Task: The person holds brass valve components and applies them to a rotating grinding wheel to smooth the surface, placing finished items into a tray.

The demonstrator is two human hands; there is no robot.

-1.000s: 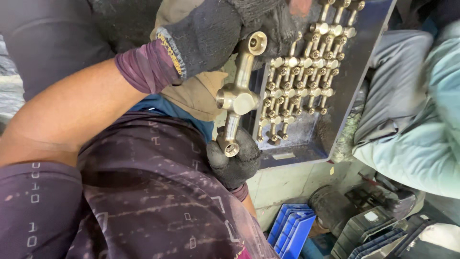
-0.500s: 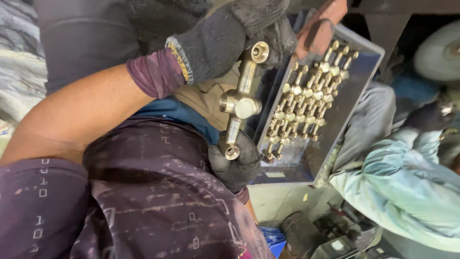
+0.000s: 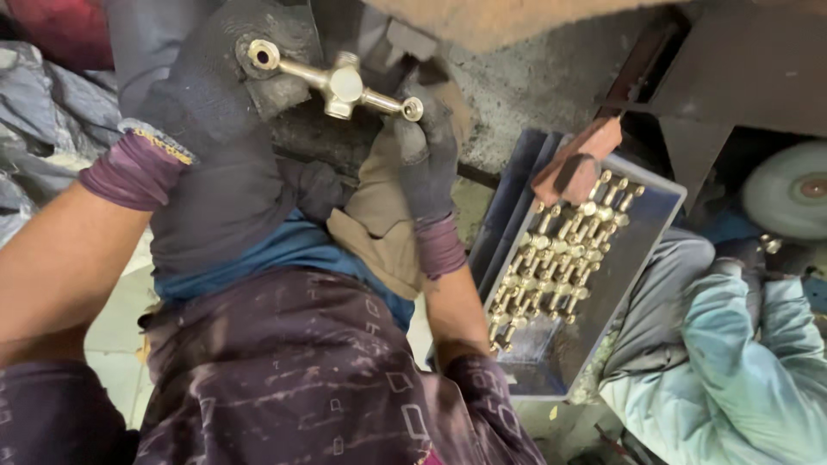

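Note:
A brass cross-shaped fitting (image 3: pixel 338 84) lies nearly level between my two gloved hands at the top of the head view. My left hand (image 3: pixel 226 103), in a dark grey glove with a purple cuff, grips its left end, where a round open port shows. My right hand (image 3: pixel 426 151), in a dark glove, pinches the fitting's right end from below. Both hands hold the fitting in front of a dark machine part, above my lap.
A blue-grey tray (image 3: pixel 642 232) with several rows of brass fittings (image 3: pixel 551 258) sits to the right. A reddish-brown block (image 3: pixel 575 165) rests on its far rim. A pale round wheel (image 3: pixel 791 189) is at the far right. Another person in light teal clothes (image 3: pixel 741 344) sits at lower right.
The fitting has swung from upright to nearly level and moved up and left in view. Both hands kept hold of it. The tray now lies further right.

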